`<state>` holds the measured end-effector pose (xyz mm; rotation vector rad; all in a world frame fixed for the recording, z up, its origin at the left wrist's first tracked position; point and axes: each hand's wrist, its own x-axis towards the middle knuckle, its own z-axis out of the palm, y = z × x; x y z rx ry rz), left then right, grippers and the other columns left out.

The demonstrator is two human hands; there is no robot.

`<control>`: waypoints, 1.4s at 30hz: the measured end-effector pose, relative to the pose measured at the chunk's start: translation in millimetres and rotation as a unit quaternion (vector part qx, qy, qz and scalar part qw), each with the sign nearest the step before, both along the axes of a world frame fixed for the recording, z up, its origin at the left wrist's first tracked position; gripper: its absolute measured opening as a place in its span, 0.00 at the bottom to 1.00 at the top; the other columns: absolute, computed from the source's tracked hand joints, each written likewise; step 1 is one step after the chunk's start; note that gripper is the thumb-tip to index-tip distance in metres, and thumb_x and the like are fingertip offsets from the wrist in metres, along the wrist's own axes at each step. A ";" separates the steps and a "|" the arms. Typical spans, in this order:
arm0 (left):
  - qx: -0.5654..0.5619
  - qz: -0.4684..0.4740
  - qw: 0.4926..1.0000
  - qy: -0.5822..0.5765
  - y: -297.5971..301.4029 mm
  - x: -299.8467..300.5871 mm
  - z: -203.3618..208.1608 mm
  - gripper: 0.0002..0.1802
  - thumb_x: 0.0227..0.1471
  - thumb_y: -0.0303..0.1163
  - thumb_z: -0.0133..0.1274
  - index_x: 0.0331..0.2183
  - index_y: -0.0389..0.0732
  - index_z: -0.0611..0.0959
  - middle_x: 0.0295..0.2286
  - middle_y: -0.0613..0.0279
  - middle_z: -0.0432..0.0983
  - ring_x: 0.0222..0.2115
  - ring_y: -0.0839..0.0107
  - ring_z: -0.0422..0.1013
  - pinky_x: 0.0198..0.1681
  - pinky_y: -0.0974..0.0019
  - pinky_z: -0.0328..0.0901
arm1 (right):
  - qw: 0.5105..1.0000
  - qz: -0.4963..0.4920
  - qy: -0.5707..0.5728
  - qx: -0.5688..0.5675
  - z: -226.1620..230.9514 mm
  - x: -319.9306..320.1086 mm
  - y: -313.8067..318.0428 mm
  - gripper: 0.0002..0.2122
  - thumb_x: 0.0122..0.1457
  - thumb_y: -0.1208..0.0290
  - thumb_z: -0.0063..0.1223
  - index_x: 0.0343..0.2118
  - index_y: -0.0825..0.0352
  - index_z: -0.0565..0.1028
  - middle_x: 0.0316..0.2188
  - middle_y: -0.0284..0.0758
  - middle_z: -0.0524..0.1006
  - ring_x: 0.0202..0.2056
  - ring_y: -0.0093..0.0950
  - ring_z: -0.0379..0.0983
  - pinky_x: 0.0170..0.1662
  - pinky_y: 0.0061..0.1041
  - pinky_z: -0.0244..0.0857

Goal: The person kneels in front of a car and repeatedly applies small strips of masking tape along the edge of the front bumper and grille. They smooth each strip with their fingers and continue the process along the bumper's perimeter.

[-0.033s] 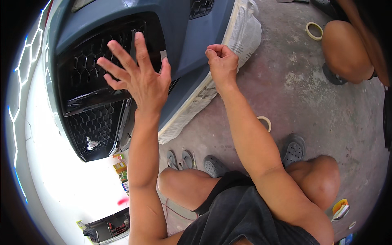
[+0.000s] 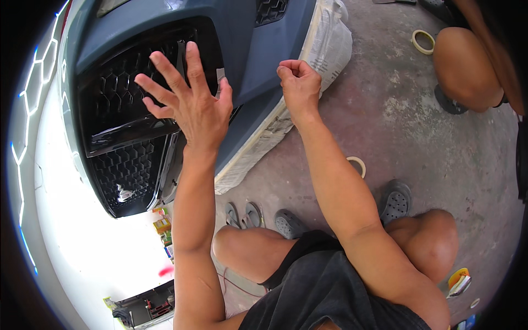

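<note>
A blue-grey car bumper (image 2: 247, 49) with a black honeycomb grille (image 2: 121, 110) fills the upper left. Newspaper (image 2: 330, 44) is taped along its lower edge. My left hand (image 2: 190, 107) is raised in front of the grille with fingers spread wide and nothing in it. My right hand (image 2: 298, 82) is closed in a fist against the bumper's lower edge, right beside the newspaper. I cannot tell whether anything is pinched inside the fist. I am crouched, with my knees (image 2: 434, 236) low in view.
Two masking tape rolls lie on the concrete floor, one near my right forearm (image 2: 357, 165) and one at the far right (image 2: 422, 41). Another person's bare knee (image 2: 467, 66) is at the top right. Sandals (image 2: 245, 214) and grey clogs (image 2: 396, 201) sit by my legs.
</note>
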<state>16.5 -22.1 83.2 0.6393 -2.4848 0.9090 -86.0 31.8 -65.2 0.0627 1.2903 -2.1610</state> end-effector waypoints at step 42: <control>0.029 0.013 0.999 -0.006 -6.0 -2.5 -3.9 0.60 0.40 0.41 0.69 0.70 0.61 0.55 0.71 0.45 0.25 0.68 0.31 0.19 0.55 0.15 0.38 | 1.000 -0.023 -0.006 -0.016 -2.5 -17.6 2.0 0.07 0.55 0.74 0.57 0.33 0.72 0.80 0.27 0.32 0.80 0.30 0.22 0.75 0.37 0.23 0.70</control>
